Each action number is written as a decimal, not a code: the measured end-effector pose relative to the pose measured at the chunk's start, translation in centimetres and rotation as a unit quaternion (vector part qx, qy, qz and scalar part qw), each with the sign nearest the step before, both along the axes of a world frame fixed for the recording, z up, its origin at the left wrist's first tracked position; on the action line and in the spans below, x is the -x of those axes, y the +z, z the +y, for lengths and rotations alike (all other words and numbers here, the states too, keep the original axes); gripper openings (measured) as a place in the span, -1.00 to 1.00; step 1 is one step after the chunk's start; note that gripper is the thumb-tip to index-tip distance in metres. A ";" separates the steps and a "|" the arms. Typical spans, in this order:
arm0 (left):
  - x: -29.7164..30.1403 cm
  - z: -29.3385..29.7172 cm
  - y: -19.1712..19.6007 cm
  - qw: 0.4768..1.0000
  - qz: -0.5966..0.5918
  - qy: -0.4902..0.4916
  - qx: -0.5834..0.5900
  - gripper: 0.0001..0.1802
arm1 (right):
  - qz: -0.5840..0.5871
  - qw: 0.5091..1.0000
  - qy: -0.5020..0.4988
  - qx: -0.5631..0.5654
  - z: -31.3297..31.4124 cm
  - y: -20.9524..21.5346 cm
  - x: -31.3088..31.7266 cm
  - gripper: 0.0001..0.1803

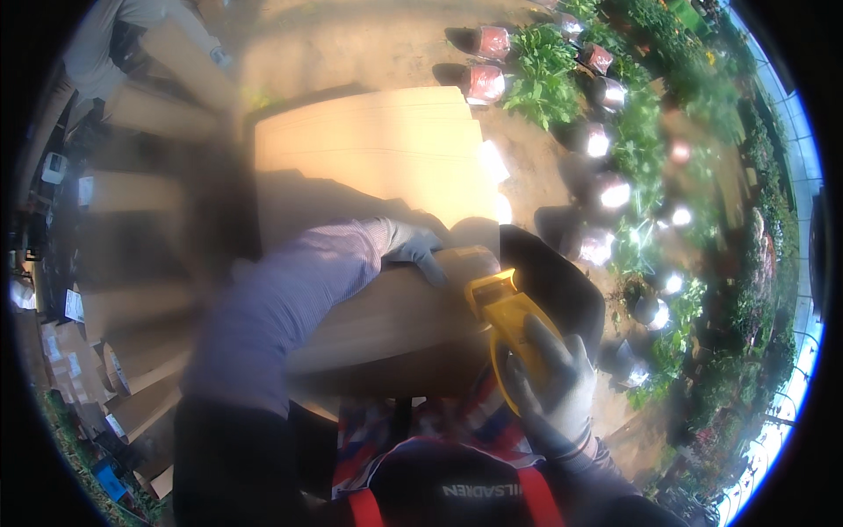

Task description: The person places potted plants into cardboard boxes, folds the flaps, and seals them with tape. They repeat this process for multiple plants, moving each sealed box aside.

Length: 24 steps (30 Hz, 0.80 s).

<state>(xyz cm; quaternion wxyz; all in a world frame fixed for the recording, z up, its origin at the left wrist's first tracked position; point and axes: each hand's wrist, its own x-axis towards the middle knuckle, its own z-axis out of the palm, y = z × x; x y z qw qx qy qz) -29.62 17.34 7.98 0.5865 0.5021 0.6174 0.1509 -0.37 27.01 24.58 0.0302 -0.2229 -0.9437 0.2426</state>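
A long brown cardboard box lies across in front of me. My left hand, in a grey glove, rests on its top near the right end. The fingers are stretched out and hold nothing. Beside that end my right hand, also gloved, is closed around a yellow tape dispenser. The dispenser's front edge is at the box's right end; whether it touches is unclear. Behind the box a larger sunlit cardboard sheet or box reaches away from me, partly in shadow.
Potted plants in shiny wrapping stand in rows along the right, with leafy greenery beside them. At the far left another person is near several cardboard boxes. More flattened cardboard lies at the lower left.
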 end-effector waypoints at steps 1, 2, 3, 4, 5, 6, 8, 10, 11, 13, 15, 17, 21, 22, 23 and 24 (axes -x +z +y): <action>-1.1 0.1 0.3 1.000 0.002 0.004 -0.002 0.06 | 0.020 1.000 0.004 -0.004 0.0 -0.3 -1.0 -0.52; -1.8 0.1 0.8 1.000 0.004 0.026 -0.001 0.06 | 0.035 0.999 0.007 -0.008 -0.1 -0.9 -1.6 -0.49; -2.9 0.2 1.4 0.993 -0.024 0.106 0.036 0.03 | 0.071 0.997 0.001 0.000 0.0 -1.5 -1.9 -0.46; -3.0 -0.2 2.3 0.985 0.038 0.168 -0.017 0.03 | 0.047 0.998 0.006 -0.042 -0.1 -2.2 -2.0 -0.47; -3.3 -0.7 3.2 0.970 0.102 0.219 -0.021 0.02 | 0.076 0.995 0.018 -0.057 0.0 -2.9 -1.3 -0.47; -3.8 -1.2 4.1 0.961 0.141 0.236 -0.028 -0.03 | 0.070 0.997 -0.013 -0.012 -0.1 -3.3 -0.3 -0.52; -7.0 -2.3 5.2 0.925 0.332 0.182 -0.020 -0.06 | 0.132 0.991 0.023 -0.004 1.2 -3.5 3.8 -0.56; -12.5 -2.9 4.8 0.837 0.513 0.186 -0.043 -0.11 | 0.073 0.996 0.053 0.025 2.8 -2.6 9.3 -0.55; -13.8 -3.0 4.0 0.799 0.568 0.184 -0.069 -0.03 | 0.036 0.998 0.046 -0.029 3.3 -2.6 12.5 -0.51; -14.9 -2.7 1.9 0.707 0.673 0.199 -0.088 0.08 | -0.095 0.987 0.130 0.009 5.0 -1.5 17.7 -0.58; -13.1 -1.8 -0.2 0.643 0.724 0.226 -0.103 0.11 | -0.066 0.971 0.222 -0.063 5.9 -1.0 18.7 -0.66; -9.4 -0.8 -1.4 0.708 0.665 0.233 -0.049 0.04 | -0.040 0.989 0.142 0.028 5.8 -0.3 16.1 -0.72; -1.0 0.4 -0.8 0.851 0.425 0.306 -0.032 -0.38 | 0.048 0.995 0.081 -0.019 2.6 0.1 5.0 -0.62; -0.9 0.5 -0.8 0.841 0.405 0.352 -0.070 -0.53 | 0.025 0.998 0.057 0.028 2.2 0.0 3.3 -0.59; -0.6 0.8 -0.7 0.856 0.416 0.296 -0.078 -0.55 | 0.020 0.998 0.044 -0.030 1.4 -0.2 2.4 -0.59; 0.0 0.8 -0.6 0.885 0.297 0.338 -0.119 -0.55 | 0.065 0.994 0.081 -0.026 1.3 -0.9 2.6 -0.60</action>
